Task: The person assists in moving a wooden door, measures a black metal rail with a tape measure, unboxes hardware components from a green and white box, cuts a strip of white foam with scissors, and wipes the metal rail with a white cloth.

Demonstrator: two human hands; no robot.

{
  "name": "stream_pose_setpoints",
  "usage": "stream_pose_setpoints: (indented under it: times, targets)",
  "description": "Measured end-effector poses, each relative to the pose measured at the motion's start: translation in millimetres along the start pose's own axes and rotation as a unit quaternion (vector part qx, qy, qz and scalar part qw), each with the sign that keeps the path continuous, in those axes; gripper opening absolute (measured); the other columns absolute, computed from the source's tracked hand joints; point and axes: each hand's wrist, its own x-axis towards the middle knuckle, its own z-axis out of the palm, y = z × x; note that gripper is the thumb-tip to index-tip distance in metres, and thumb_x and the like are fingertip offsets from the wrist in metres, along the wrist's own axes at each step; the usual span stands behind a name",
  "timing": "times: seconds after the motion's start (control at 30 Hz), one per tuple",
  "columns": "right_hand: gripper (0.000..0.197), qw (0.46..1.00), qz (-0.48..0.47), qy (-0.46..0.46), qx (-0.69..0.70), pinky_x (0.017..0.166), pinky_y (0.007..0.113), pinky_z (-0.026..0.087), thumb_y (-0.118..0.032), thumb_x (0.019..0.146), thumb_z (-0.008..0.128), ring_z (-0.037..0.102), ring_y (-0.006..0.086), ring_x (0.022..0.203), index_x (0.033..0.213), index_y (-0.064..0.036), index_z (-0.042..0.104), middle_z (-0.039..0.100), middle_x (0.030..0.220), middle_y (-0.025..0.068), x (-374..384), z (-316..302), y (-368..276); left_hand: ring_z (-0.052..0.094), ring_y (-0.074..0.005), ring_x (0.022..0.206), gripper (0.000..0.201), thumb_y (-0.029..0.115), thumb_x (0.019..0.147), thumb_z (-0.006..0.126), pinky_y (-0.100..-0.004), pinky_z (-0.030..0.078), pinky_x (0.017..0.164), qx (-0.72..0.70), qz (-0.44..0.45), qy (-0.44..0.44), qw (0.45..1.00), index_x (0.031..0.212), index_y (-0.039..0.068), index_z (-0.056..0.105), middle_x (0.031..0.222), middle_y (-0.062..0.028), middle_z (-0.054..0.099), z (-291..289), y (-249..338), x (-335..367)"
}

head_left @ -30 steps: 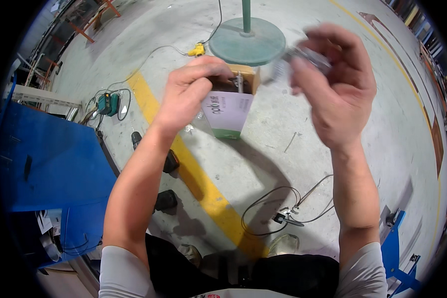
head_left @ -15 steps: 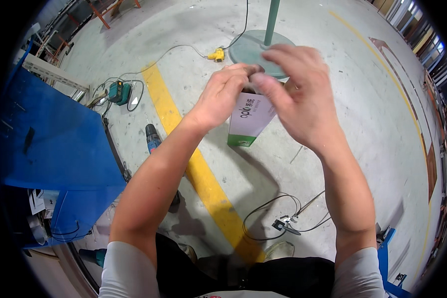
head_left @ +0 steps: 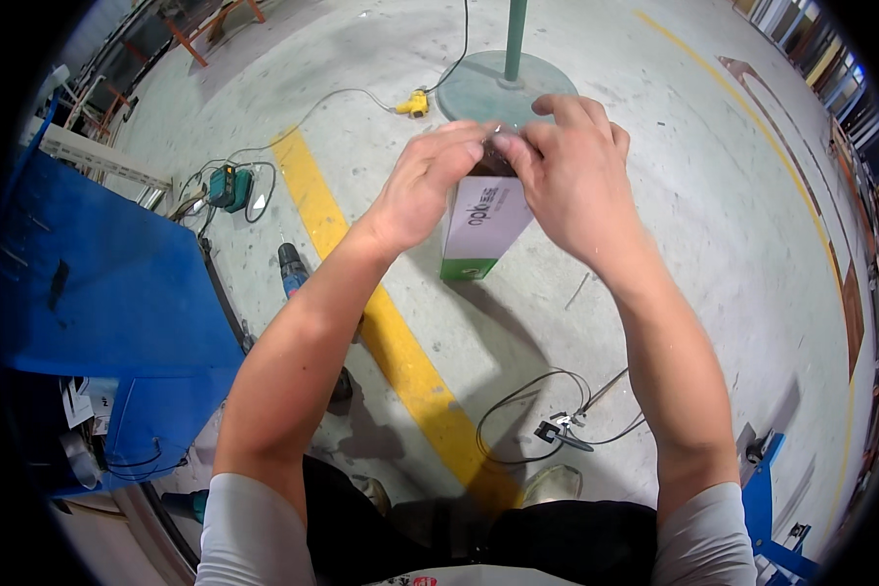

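In the head view, the left hand (head_left: 422,186) and right hand (head_left: 584,190) meet, fingers bent, above the white-and-green box (head_left: 473,232), partly hiding its mouth; whether they grip anything, I cannot tell. Beyond the fingers stands a green base (head_left: 474,86), with a yellow connector (head_left: 415,104) to its left

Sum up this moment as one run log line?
white-and-green box: upright, top open; left hand: at box top; right hand: at box top; grasp: unclear; yellow connector: floor, beyond box
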Motion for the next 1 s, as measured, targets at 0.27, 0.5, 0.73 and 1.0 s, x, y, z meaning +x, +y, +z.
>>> stream_pose_setpoints:
  times: [0.27, 0.5, 0.73, 1.0]
  targets:
    - [0.036, 0.997, -0.045, 0.027, 0.054, 0.105, 0.053, 0.032, -0.025, 0.076, 0.081, 0.044, 0.0361, 0.13, 0.1, -0.0015, 0.071, 0.051, 0.136, 0.0191, -24.6, -9.5, 5.0, 0.058, -0.0183, 0.109, 0.043, 0.007, 0.088, 0.045, -0.0309, 0.045, 0.096, -0.015, -0.089, 0.073, 0.993, 0.126, -0.004, 0.062, 0.117, -0.0108, 0.063, 13.3, 6.4, 1.7]
    - [0.026, 0.957, 0.124, 0.092, 0.246, 0.083, 0.046, 0.05, -0.018, 0.079, 0.075, 0.064, 0.0378, 0.095, 0.09, 0.0048, 0.069, 0.063, 0.11, 0.0238, -17.1, -13.8, 8.4, 0.057, -0.015, 0.103, 0.041, 0.006, 0.086, 0.046, -0.0278, 0.046, 0.091, -0.009, -0.1, 0.082, 0.992, 0.121, -0.003, 0.065, 0.112, -0.0068, 0.061, 18.4, 9.2, 5.1]
    - [0.015, 0.989, 0.027, 0.023, 0.146, 0.078, 0.044, 0.052, -0.009, 0.077, 0.065, 0.063, 0.0384, 0.085, 0.076, 0.0062, 0.066, 0.067, 0.101, 0.0182, -0.2, -5.6, 17.9, 0.058, -0.0145, 0.101, 0.039, 0.01, 0.087, 0.046, -0.0278, 0.047, 0.091, -0.006, -0.079, 0.092, 0.993, 0.119, -0.004, 0.064, 0.111, -0.0074, 0.061, 17.8, 1.8, 2.5]
    - [0.016, 0.987, -0.094, 0.024, 0.124, 0.081, 0.04, 0.052, -0.008, 0.079, 0.066, 0.063, 0.0366, 0.091, 0.089, 0.0029, 0.071, 0.067, 0.104, 0.0146, 15.8, -10.0, 3.6, 0.058, -0.0184, 0.11, 0.042, 0.009, 0.091, 0.038, -0.031, 0.045, 0.098, -0.109, -0.113, 0.101, 0.982, 0.123, -0.005, 0.061, 0.119, -0.0116, 0.063, 18.4, 2.9, 0.6]
